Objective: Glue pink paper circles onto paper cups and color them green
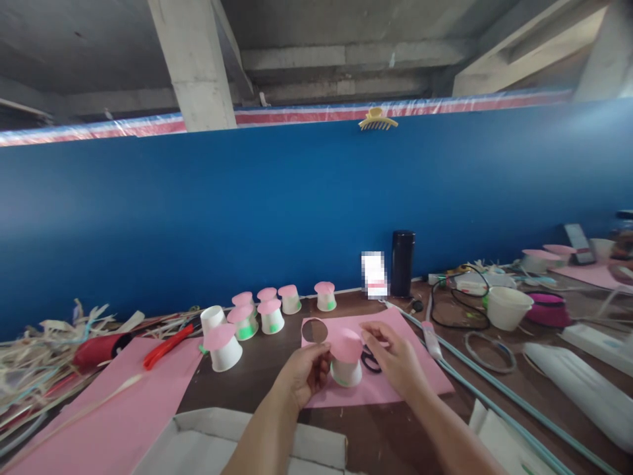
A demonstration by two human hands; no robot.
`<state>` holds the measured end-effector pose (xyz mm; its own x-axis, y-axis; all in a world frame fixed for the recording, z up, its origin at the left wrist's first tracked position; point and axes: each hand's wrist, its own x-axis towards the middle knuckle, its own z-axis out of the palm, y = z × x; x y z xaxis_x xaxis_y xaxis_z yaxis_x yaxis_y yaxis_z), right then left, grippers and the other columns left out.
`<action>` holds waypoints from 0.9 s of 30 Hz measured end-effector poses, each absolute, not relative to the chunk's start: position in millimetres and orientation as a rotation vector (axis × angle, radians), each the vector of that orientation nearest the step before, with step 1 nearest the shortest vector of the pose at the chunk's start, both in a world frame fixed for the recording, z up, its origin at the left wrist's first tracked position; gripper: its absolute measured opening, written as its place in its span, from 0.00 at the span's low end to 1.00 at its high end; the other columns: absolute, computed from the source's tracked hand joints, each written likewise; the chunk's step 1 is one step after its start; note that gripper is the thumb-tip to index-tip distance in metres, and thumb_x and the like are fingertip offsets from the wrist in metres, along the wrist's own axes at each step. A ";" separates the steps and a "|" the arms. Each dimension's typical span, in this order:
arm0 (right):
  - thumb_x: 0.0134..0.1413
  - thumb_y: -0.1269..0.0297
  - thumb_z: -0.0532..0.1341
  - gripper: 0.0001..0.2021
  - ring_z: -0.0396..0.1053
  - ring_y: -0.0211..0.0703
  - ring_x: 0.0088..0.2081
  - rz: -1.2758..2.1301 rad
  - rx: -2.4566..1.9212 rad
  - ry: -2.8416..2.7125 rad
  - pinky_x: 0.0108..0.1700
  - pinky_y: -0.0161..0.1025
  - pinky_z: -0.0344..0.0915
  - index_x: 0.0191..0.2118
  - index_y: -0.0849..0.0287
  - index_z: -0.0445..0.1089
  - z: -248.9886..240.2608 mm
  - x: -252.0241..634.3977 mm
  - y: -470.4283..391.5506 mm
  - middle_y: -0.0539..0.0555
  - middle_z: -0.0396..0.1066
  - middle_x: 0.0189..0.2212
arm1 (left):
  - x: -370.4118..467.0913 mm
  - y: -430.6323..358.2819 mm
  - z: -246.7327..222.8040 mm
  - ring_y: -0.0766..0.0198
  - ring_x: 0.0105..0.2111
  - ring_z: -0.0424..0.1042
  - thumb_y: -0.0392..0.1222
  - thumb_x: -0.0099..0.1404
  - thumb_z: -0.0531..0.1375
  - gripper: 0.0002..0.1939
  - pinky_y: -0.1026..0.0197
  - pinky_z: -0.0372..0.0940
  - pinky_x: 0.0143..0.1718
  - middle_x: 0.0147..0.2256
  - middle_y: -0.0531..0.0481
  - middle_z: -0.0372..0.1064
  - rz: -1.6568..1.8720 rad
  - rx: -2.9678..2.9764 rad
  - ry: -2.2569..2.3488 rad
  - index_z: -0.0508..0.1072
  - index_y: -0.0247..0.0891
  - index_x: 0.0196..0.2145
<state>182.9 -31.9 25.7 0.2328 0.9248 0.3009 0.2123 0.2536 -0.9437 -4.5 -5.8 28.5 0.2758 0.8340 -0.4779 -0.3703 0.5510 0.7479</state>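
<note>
Touching pink disc (pixel 346 346), both hands (pixel 307 376) (pixel 390 353); white panel (pixel 374 272) pixelated

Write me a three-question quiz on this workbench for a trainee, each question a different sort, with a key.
1. True or false: the yellow claw clip sits at the top edge of the blue panel.

2. What shape is the opening cut in the pink sheet beneath the hands?
A) Square
B) Star
C) Round

3. Fill in the blank: between the left hand and the right hand, a white cup has a ____ disc on top.

Key: 1 true; 2 C; 3 pink.
</note>
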 end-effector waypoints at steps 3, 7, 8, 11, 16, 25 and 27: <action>0.54 0.53 0.57 0.17 0.69 0.49 0.45 0.527 -1.262 -1.456 0.45 0.43 0.66 0.46 0.55 0.71 25.4 180.9 -34.1 0.57 0.73 0.44 | -4.7 -5.8 28.7 0.77 0.16 0.59 0.35 0.57 0.61 0.06 0.75 0.51 0.15 0.21 0.56 0.61 0.865 0.551 0.995 0.66 0.33 0.26; 0.58 0.54 0.54 0.19 0.63 0.50 0.54 0.265 -1.233 -1.743 0.54 0.48 0.61 0.53 0.53 0.67 26.1 177.2 -33.2 0.56 0.69 0.51 | -4.4 -5.5 29.4 0.77 0.16 0.59 0.36 0.57 0.61 0.06 0.75 0.50 0.15 0.21 0.55 0.62 0.850 0.546 1.010 0.67 0.33 0.25; 0.58 0.54 0.54 0.20 0.62 0.49 0.55 0.227 -1.225 -1.794 0.55 0.49 0.61 0.54 0.53 0.66 26.5 176.0 -32.7 0.56 0.68 0.52 | -4.3 -5.3 29.3 0.77 0.16 0.59 0.36 0.57 0.61 0.07 0.75 0.50 0.15 0.20 0.55 0.61 0.845 0.546 1.014 0.67 0.32 0.25; 0.56 0.52 0.56 0.23 0.62 0.50 0.55 0.145 -1.237 -1.890 0.55 0.50 0.60 0.56 0.51 0.64 27.4 172.3 -31.6 0.55 0.67 0.54 | -4.1 -4.3 28.2 0.77 0.16 0.58 0.36 0.57 0.60 0.07 0.75 0.49 0.15 0.20 0.55 0.61 0.841 0.549 1.020 0.67 0.32 0.24; 0.55 0.49 0.56 0.25 0.62 0.50 0.55 0.093 -1.281 -1.946 0.55 0.52 0.59 0.58 0.49 0.61 27.6 167.3 -31.5 0.54 0.67 0.54 | -3.8 -2.1 25.1 0.76 0.15 0.57 0.37 0.56 0.60 0.08 0.74 0.48 0.15 0.18 0.55 0.60 0.824 0.560 1.025 0.66 0.33 0.23; 0.55 0.46 0.55 0.27 0.63 0.51 0.53 0.131 -1.368 -1.986 0.55 0.51 0.57 0.58 0.51 0.61 28.2 165.3 -33.2 0.54 0.68 0.53 | -2.7 -2.4 24.5 0.75 0.15 0.55 0.39 0.55 0.61 0.09 0.73 0.47 0.15 0.16 0.56 0.59 0.821 0.595 1.064 0.66 0.33 0.22; 0.55 0.46 0.55 0.27 0.63 0.51 0.53 0.129 -1.380 -1.984 0.55 0.51 0.57 0.58 0.51 0.62 28.5 165.3 -33.5 0.54 0.68 0.52 | -2.6 -2.8 25.0 0.75 0.15 0.55 0.39 0.56 0.60 0.09 0.73 0.46 0.15 0.16 0.56 0.58 0.821 0.606 1.066 0.65 0.34 0.22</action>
